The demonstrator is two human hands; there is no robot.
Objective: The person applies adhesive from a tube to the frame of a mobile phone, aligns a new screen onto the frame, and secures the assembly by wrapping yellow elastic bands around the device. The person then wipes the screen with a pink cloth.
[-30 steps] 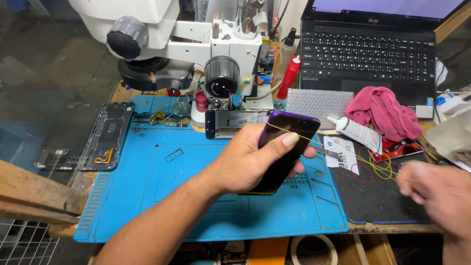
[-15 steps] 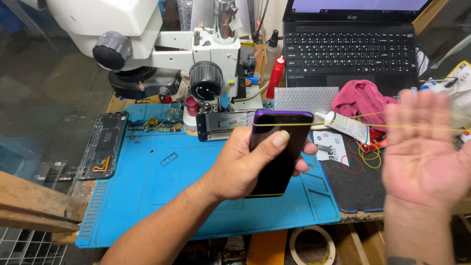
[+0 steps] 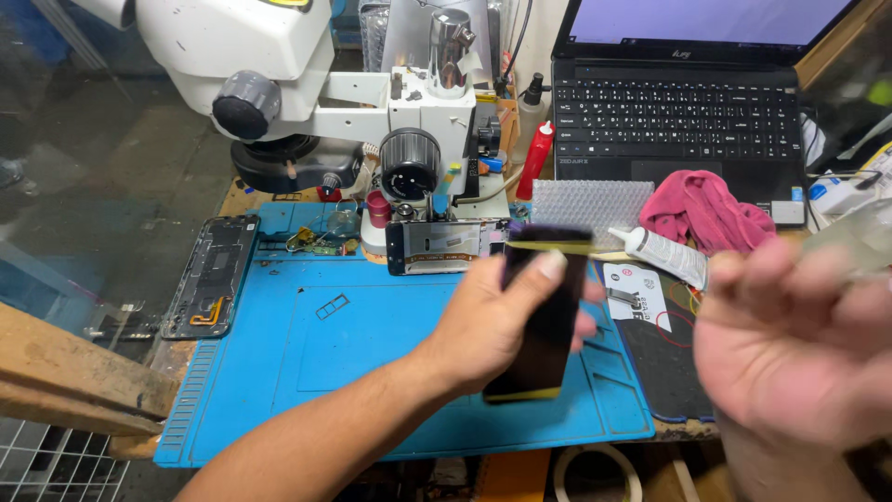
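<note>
1. Wrapped around a dark phone [image 3: 544, 316], our left hand [image 3: 492, 325] holds it upright above the blue mat [image 3: 372, 372], thumb pressed near the top edge of the screen.
2. We see a thin yellow band crossing the phone close to its top, and another yellow strip at its bottom edge.
3. Our right hand [image 3: 790, 344] hangs to the right of the phone, heavily blurred; its fingers curl loosely, but we cannot tell whether they hold anything.
4. Behind the phone, a second opened phone [image 3: 446, 246] lies flat at the foot of the white microscope [image 3: 307, 84].
5. At the mat's left edge we see a bare phone frame [image 3: 209, 279] lying face up.
6. A white glue tube [image 3: 664, 253] lies just right of the held phone, beside a pink cloth [image 3: 711, 212].
7. A black laptop [image 3: 678, 102] stands open at the back, with a red bottle [image 3: 537, 158] to its left.
</note>
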